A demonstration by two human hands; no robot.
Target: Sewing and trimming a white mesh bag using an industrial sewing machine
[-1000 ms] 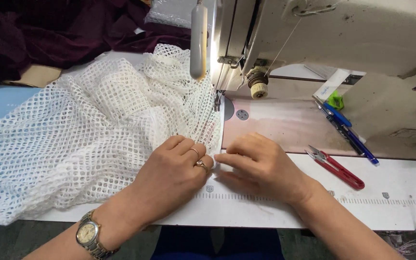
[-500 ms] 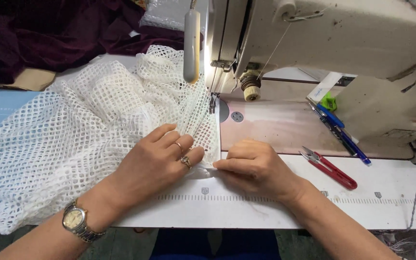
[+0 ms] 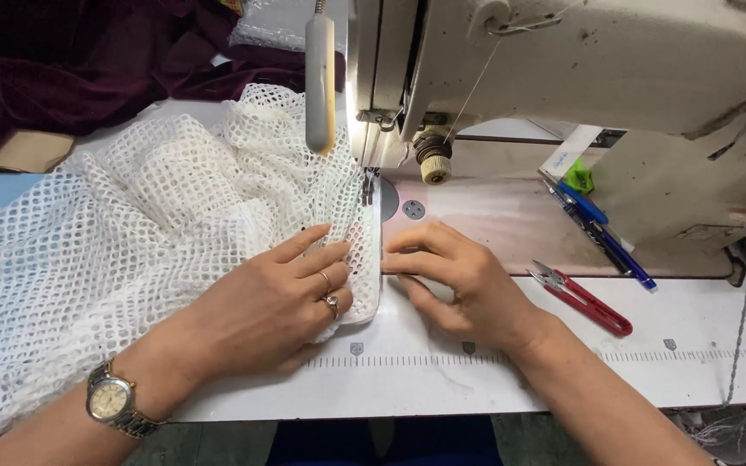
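The left hand (image 3: 274, 302) lies flat and open on the white mesh fabric (image 3: 131, 242); the right hand (image 3: 459, 280), fingers extended, touches its right edge, near the needle (image 3: 366, 185).

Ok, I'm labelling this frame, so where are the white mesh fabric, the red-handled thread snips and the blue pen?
White mesh fabric (image 3: 131, 250), head view, middle of the spread net.
Red-handled thread snips (image 3: 593, 306), head view, on the red handle.
Blue pen (image 3: 619, 255), head view, along its barrel.
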